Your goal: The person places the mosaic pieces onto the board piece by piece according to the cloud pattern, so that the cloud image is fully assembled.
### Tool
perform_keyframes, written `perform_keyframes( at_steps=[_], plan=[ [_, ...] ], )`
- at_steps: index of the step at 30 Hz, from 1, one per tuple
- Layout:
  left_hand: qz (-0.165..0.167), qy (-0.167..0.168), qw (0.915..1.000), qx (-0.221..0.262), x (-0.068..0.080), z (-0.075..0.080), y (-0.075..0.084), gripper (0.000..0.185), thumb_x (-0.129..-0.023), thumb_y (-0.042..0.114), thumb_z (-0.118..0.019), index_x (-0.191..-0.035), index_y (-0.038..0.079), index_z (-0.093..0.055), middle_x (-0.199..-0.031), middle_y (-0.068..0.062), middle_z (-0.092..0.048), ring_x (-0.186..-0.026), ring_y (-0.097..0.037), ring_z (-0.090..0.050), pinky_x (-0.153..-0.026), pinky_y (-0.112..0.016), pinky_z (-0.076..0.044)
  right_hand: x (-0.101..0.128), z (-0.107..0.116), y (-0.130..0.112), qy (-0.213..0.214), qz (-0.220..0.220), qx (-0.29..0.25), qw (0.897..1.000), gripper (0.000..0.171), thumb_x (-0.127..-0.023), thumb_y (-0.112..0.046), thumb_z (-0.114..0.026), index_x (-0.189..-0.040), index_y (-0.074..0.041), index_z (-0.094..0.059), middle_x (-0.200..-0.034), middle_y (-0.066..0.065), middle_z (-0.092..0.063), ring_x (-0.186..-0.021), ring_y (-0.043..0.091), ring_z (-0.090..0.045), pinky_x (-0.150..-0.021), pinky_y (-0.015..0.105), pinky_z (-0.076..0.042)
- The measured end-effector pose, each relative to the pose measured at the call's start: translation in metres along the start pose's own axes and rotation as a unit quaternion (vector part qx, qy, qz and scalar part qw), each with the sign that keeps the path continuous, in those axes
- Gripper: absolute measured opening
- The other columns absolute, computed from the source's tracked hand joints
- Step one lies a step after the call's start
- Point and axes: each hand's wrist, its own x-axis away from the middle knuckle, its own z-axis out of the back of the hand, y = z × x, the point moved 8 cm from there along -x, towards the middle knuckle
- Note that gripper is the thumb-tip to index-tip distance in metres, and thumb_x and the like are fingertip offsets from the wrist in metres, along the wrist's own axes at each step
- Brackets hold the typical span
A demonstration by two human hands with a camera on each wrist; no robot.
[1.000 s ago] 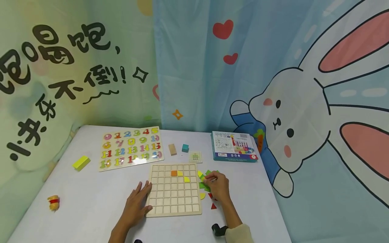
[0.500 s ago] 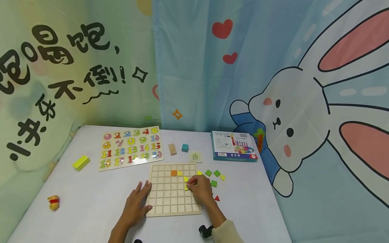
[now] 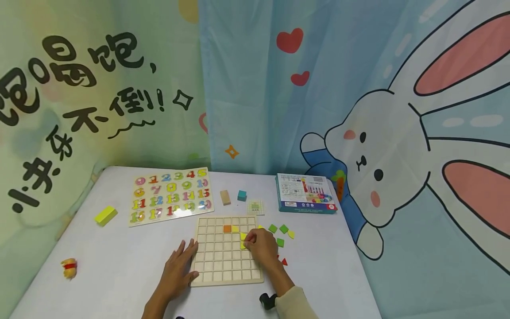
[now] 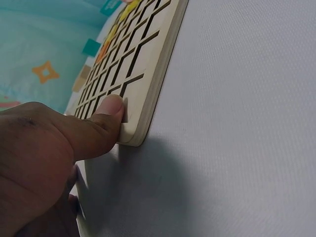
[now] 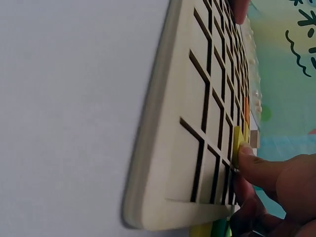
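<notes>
Yellow piece (image 3: pixel 242 245) has come off the loose pile onto the grid board (image 3: pixel 223 266) — my right hand (image 3: pixel 260 246) pinches it just below the earlier yellows, left hand (image 3: pixel 177 270) flat, bracing the board's left edge.

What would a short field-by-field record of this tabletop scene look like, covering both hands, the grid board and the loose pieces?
left hand: rests flat at the grid board's left edge, thumb against its near corner
right hand: fingers pinch a yellow piece on the board
grid board: wooden, mostly empty cells; an orange square and yellow pieces sit in its upper rows
loose pieces: green squares and red triangles lie to the right of the board
behind the board: number puzzle, blue box, teal cube
</notes>
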Motion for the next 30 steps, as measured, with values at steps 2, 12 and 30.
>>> perform_keyframes(
  at_steps=[2, 12, 30],
  plan=[
    [0.0, 0.002, 1.0, 0.001, 0.0, 0.0, 0.0, 0.088, -0.083, 0.007, -0.086, -0.161, 0.008, -0.044, -0.171, -0.017, -0.036, -0.161, -0.051, -0.023, -0.126, -0.076, -0.019, -0.001, 0.001, 0.0, -0.005, 0.001, 0.01, 1.0, 0.02, -0.086, -0.016, -0.089, -0.076, -0.021, -0.072, -0.07, -0.006, -0.061, -0.069, 0.012, -0.056, -0.061, 0.028, -0.042],
    [-0.014, 0.014, 0.9998, 0.003, 0.0, -0.001, 0.002, 0.087, -0.082, 0.005, -0.087, -0.159, 0.006, -0.047, -0.169, -0.018, -0.038, -0.159, -0.053, -0.027, -0.125, -0.077, -0.022, -0.002, 0.002, -0.007, -0.014, 0.021, 0.028, 0.999, 0.016, -0.085, -0.011, -0.088, -0.078, -0.019, -0.076, -0.068, -0.007, -0.06, -0.067, 0.011, -0.054, -0.058, 0.028, -0.041],
    [-0.006, 0.013, 0.9999, -0.004, -0.001, -0.001, 0.0, 0.088, -0.081, 0.006, -0.087, -0.159, 0.006, -0.047, -0.17, -0.017, -0.039, -0.159, -0.052, -0.026, -0.125, -0.077, -0.021, -0.012, 0.083, 0.08, 0.109, -0.077, -0.02, 0.991, 0.023, -0.088, -0.014, -0.087, -0.11, -0.017, -0.08, -0.096, 0.002, -0.072, -0.091, 0.023, -0.063, -0.078, 0.035, -0.048]
  ],
)
